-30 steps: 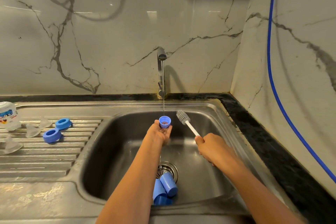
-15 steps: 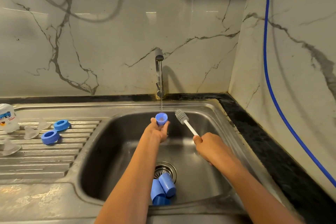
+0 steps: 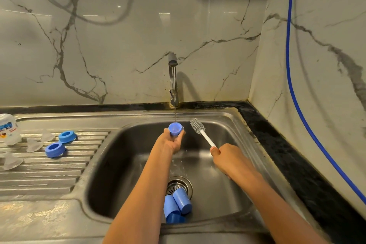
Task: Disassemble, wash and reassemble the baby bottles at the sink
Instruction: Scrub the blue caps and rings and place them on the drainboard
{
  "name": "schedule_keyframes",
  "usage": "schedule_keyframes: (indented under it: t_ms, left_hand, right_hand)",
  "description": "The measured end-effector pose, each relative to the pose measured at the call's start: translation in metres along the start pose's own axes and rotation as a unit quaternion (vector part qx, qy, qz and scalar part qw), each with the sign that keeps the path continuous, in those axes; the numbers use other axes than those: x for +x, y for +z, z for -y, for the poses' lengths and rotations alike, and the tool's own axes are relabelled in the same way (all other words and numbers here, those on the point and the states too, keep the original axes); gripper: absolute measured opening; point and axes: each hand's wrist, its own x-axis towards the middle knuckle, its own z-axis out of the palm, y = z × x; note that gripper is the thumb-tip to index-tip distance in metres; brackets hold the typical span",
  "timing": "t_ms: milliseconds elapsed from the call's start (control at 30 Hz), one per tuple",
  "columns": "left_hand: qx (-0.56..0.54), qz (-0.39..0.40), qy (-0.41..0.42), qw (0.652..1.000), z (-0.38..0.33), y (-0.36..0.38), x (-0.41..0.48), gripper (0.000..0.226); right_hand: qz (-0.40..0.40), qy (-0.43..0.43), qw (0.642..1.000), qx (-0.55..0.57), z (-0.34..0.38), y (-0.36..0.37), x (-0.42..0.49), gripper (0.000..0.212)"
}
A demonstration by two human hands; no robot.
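My left hand (image 3: 172, 140) holds a small blue bottle cap (image 3: 175, 128) mouth-up under the thin stream from the tap (image 3: 173, 79). Just to its right, my right hand (image 3: 227, 156) grips the white handle of a bottle brush (image 3: 200, 129), whose grey bristle head points up and away, clear of the cap. More blue caps (image 3: 179, 205) lie on the basin floor beside the drain (image 3: 185, 182). Two blue collar rings (image 3: 59, 143), several clear teats (image 3: 34, 144) and a clear bottle (image 3: 8, 128) sit on the drainboard at left.
The steel sink basin (image 3: 118, 164) is deep, with a ribbed drainboard (image 3: 43, 172) on its left. A black counter edge (image 3: 297, 164) and marble walls close in the right and back. A blue hose (image 3: 291, 77) runs down the right wall.
The cap in my left hand has tilted a little under the stream, and water now splashes below it. The brush has stayed beside it.
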Motion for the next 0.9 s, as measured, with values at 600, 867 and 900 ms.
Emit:
schedule_keyframes:
  t_ms: [600, 867, 900]
  left_hand:
    - [0.394, 0.046, 0.508, 0.764, -0.002, 0.003, 0.005, 0.052]
    - [0.486, -0.001, 0.525, 0.699, -0.007, -0.010, -0.006, 0.047]
    - [0.512, -0.013, 0.511, 0.691, -0.009, -0.014, -0.006, 0.042]
  right_hand:
    - [0.000, -0.017, 1.000, -0.007, 0.000, -0.001, -0.001, 0.035]
    - [0.002, -0.022, 0.999, -0.025, 0.002, 0.000, -0.006, 0.038]
    - [0.001, -0.022, 0.999, -0.027, 0.003, 0.001, -0.006, 0.040]
